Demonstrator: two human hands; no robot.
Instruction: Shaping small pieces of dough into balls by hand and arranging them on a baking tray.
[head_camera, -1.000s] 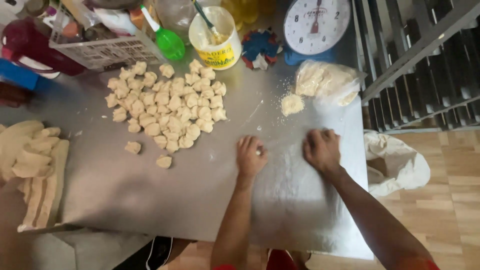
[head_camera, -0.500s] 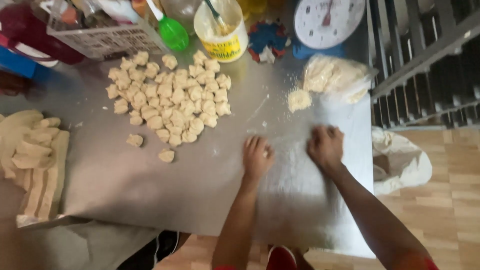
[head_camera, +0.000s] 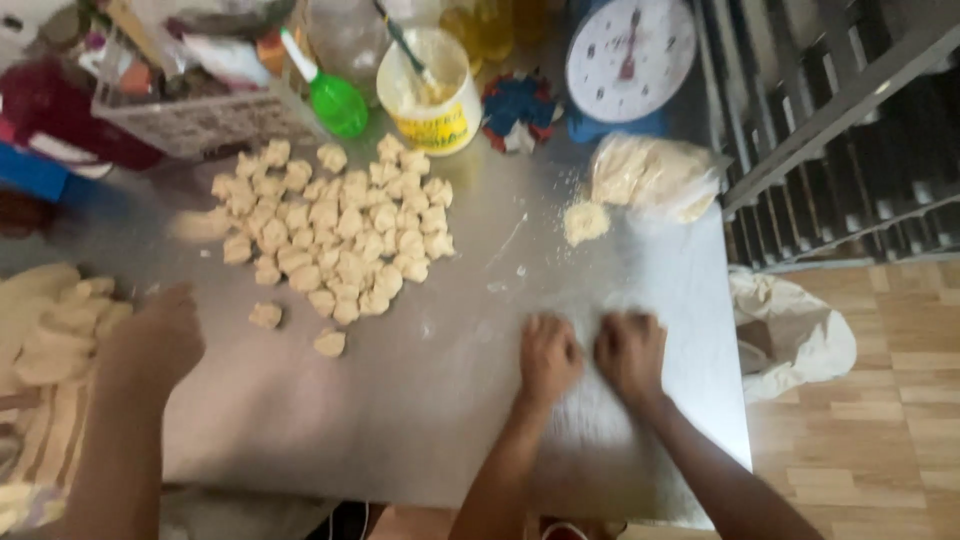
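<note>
Head view shows another person's hand (head_camera: 160, 335) far left of the fingers, dough pieces (head_camera: 335, 235) beyond them. Left hand (head_camera: 548, 358) and right hand (head_camera: 630, 352) press side by side on the steel table (head_camera: 420, 400), fingers curled; whether they hold dough I cannot tell.

A white tub (head_camera: 432, 92) with a yellow label stands beyond the dough pieces, beside a clear plastic bag (head_camera: 655, 177)

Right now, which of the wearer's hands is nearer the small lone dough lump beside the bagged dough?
Right. The right hand lies below the small lone dough lump; the left hand is farther, below-left.
</note>
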